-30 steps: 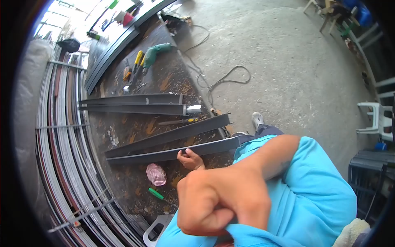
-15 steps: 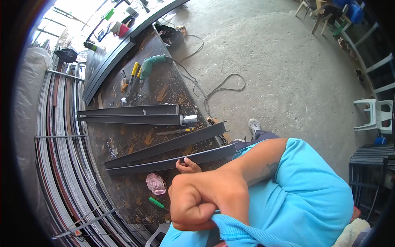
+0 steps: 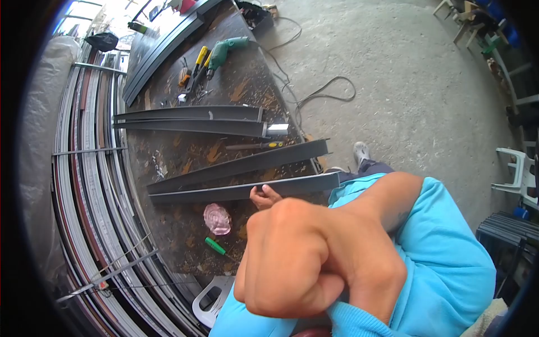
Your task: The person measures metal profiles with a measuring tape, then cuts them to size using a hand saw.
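Close in front of the camera, my right hand (image 3: 309,253) is closed in a fist, with the ribbed edge of my blue shirt (image 3: 359,317) gathered under its thumb. My left hand (image 3: 266,197) is much farther down, its forearm hidden behind the right fist. Its fingertips, slightly apart and loosely curled, touch the lower edge of a long dark metal profile (image 3: 224,193). Another dark profile (image 3: 241,164) lies beside it at an angle. Below the left hand are a crumpled pink wrapper-like item (image 3: 217,219) and a green-handled screwdriver (image 3: 215,245).
Across the dark worktable (image 3: 185,151) lie a yellow-handled file (image 3: 255,145), more dark profiles (image 3: 191,121), pliers (image 3: 197,62) and a green power drill (image 3: 224,53). Its cord (image 3: 331,87) loops on the floor. Racked long bars (image 3: 90,185) stand left, a white chair (image 3: 514,174) right.
My right fist has come nearer the camera and looks larger, moving right in view. The tabletop things have shifted upward as my view tilted. My left hand stays at the profile's edge.
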